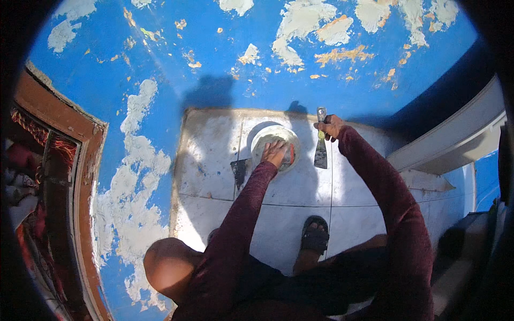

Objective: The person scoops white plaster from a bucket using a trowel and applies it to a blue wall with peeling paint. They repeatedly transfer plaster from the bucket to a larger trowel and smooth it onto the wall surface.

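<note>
A round white bucket (277, 128) stands on the tiled floor below the wall, with greyish matter inside. My left hand (274, 153) reaches over its near side, fingers stretched out and spread at the contents; whether they touch is unclear. A small orange-red piece shows beside those fingers, too small to name. To the right of the bucket, my right hand (332, 127) is closed round the handle of a putty knife (321, 155). Its smeared blade points toward me. Left of the bucket lies a dark, flat, blade-like piece (239, 172) on the tiles.
A blue wall (214, 59) with pale filler patches rises ahead and on the left. At far left is a brown door frame (85, 155). A white ledge (450, 128) juts in at right. My sandalled foot (315, 235) rests on the tiled floor (214, 187).
</note>
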The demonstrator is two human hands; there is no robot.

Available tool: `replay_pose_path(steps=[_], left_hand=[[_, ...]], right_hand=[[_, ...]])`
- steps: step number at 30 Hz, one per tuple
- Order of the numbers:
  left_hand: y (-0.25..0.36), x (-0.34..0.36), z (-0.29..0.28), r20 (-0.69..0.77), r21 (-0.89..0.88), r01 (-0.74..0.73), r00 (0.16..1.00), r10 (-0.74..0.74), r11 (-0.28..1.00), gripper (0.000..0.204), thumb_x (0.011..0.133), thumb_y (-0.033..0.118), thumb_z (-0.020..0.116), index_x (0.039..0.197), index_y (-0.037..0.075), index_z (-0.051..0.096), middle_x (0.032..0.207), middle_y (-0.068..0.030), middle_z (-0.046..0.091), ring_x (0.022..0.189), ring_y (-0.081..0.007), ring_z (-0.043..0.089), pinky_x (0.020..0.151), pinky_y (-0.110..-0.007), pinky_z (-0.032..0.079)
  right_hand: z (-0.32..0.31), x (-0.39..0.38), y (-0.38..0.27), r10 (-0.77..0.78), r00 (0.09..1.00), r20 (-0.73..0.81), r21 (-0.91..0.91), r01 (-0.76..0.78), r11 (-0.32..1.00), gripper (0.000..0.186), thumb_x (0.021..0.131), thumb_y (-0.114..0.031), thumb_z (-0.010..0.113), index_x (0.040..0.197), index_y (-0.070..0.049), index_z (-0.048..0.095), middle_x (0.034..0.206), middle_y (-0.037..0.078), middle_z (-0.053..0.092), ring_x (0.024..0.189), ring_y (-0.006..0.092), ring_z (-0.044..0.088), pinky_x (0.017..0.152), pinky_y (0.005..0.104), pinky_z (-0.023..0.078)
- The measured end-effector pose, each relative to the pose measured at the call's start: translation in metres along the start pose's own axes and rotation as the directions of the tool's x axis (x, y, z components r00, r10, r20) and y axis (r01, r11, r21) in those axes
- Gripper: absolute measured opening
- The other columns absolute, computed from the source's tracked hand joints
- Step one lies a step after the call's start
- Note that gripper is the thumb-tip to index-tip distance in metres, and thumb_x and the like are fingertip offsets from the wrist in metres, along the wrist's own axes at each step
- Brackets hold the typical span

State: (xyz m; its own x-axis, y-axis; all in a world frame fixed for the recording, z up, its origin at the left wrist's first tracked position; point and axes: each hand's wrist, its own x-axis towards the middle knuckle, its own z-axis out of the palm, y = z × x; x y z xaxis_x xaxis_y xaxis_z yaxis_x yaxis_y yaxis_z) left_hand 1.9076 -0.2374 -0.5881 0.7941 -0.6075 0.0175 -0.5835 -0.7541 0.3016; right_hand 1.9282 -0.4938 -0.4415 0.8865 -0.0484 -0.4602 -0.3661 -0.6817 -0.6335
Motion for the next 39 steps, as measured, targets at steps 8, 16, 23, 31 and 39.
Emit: replay_pose_path(steps=[8,16,23,31,39], left_hand=[[0.019,0.014,0.02,0.04,0.042,0.044,0.998,-0.046,0.998,0.049,0.088,0.008,0.057,0.137,0.009,0.047,0.142,-0.0094,0.047,0.138,-0.025,0.036,0.111,-0.043,0.026],[0.012,0.024,0.014,-0.112,0.135,0.009,0.994,0.007,0.991,0.034,0.084,0.015,0.064,0.117,0.01,0.059,0.123,-0.0116,0.056,0.127,-0.0309,0.045,0.108,-0.044,0.029],[-0.01,0.026,-0.058,-0.152,-0.572,0.209,0.923,-0.353,0.793,0.019,0.082,0.019,0.066,0.096,0.005,0.063,0.092,-0.015,0.063,0.09,-0.0344,0.061,0.078,-0.044,0.047],[-0.1,-0.06,-0.069,-0.104,-0.969,0.097,0.674,-0.731,0.228,0.034,0.086,0.012,0.066,0.118,0.005,0.057,0.089,-0.002,0.06,0.072,-0.0148,0.058,0.067,-0.029,0.051],[-0.129,-0.131,-0.007,0.294,-0.872,-0.104,0.669,-0.682,-0.478,0.029,0.086,0.003,0.061,0.114,0.007,0.052,0.096,-0.0042,0.059,0.078,-0.0206,0.062,0.074,-0.035,0.058]], right_hand=[[-0.025,-0.021,0.019,0.043,0.999,-0.012,0.045,-0.042,0.998,0.05,0.081,-0.046,0.072,0.098,0.0,0.064,0.077,0.01,0.067,0.061,0.0149,0.065,0.047,0.0309,0.052],[-0.032,-0.023,0.038,0.047,0.998,-0.032,0.057,-0.045,0.997,0.053,0.081,-0.045,0.074,0.105,0.0,0.06,0.081,0.009,0.066,0.063,0.0144,0.065,0.047,0.0294,0.052],[-0.044,-0.023,0.044,-0.005,0.993,-0.114,0.203,0.028,0.979,0.047,0.084,-0.041,0.069,0.099,0.002,0.061,0.077,0.01,0.064,0.057,0.0162,0.065,0.043,0.0302,0.051],[-0.029,-0.026,0.012,-0.032,0.993,-0.117,0.377,0.074,0.923,0.043,0.084,-0.04,0.065,0.101,-0.001,0.062,0.082,0.008,0.066,0.068,0.0174,0.07,0.046,0.0292,0.054],[0.012,0.002,0.018,-0.122,0.99,0.065,0.483,0.076,0.872,0.03,0.087,-0.021,0.061,0.11,-0.001,0.062,0.103,0.01,0.067,0.076,0.024,0.072,0.059,0.0382,0.061]])
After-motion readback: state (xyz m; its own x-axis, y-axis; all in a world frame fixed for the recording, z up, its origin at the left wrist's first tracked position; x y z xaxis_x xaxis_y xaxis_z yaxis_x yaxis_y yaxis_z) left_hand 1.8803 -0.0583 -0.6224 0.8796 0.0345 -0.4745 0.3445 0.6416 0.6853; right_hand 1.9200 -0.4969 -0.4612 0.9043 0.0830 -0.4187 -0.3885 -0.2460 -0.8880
